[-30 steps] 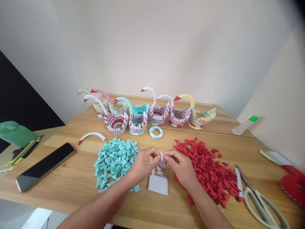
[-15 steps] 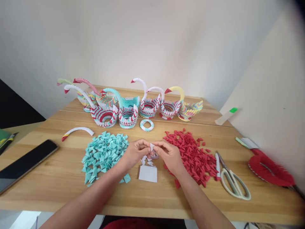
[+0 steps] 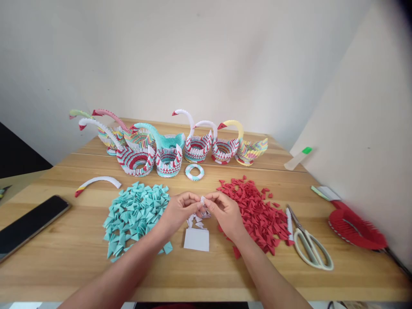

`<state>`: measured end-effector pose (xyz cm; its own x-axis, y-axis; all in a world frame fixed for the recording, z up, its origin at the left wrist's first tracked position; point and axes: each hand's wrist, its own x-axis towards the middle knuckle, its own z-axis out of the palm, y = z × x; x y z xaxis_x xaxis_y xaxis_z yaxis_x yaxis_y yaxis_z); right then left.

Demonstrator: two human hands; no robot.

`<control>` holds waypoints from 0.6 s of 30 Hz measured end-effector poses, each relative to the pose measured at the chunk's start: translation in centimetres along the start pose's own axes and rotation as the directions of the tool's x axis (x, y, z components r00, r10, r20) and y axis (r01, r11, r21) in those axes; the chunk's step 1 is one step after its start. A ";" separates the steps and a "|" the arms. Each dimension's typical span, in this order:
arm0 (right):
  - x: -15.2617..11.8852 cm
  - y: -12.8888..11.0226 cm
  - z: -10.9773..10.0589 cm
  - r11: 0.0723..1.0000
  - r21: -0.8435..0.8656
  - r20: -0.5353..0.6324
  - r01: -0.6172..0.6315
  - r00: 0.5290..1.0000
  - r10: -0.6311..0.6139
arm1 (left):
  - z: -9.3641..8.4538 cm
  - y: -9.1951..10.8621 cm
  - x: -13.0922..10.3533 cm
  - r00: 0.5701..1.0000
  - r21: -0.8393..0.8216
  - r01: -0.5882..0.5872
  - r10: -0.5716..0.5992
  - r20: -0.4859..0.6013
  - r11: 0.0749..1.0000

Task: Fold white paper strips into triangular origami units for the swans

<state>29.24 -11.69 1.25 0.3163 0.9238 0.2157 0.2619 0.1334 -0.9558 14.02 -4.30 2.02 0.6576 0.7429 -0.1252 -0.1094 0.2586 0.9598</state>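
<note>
A small white paper piece [image 3: 202,200] is pinched between my left hand [image 3: 180,211] and my right hand [image 3: 227,211], with the fingertips of both close together. Below the hands lie some white folded pieces [image 3: 198,223], partly hidden by my fingers, and a stack of white paper [image 3: 196,239]. A pile of turquoise folded pieces [image 3: 135,214] spreads beside my left hand. On the other side, a pile of red folded pieces [image 3: 257,219] reaches my right hand and forearm.
Paper swans [image 3: 135,161] stand in rows at the back, with a turquoise-and-white ring [image 3: 194,172] before them. A curved white neck piece [image 3: 101,179] and a phone [image 3: 32,224] lie left. Scissors [image 3: 312,244], a red paper object [image 3: 355,227] and a green-capped tube [image 3: 298,159] are right.
The view has shifted slightly, so the table things appear a little further left and lower. Both hands stay together, and the white piece between them is now turned differently and shows less.
</note>
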 end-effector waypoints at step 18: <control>0.3 -1.3 -1.2 0.977 -0.153 0.055 0.147 0.989 -0.140 | -0.4 -0.3 -0.4 0.863 0.592 -0.375 0.501 -0.057 0.714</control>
<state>30.09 -12.02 2.79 0.2259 0.9142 0.3365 0.4423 0.2115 -0.8716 13.48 -4.49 1.67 0.4703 0.8065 0.3585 0.1165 -0.4593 0.8806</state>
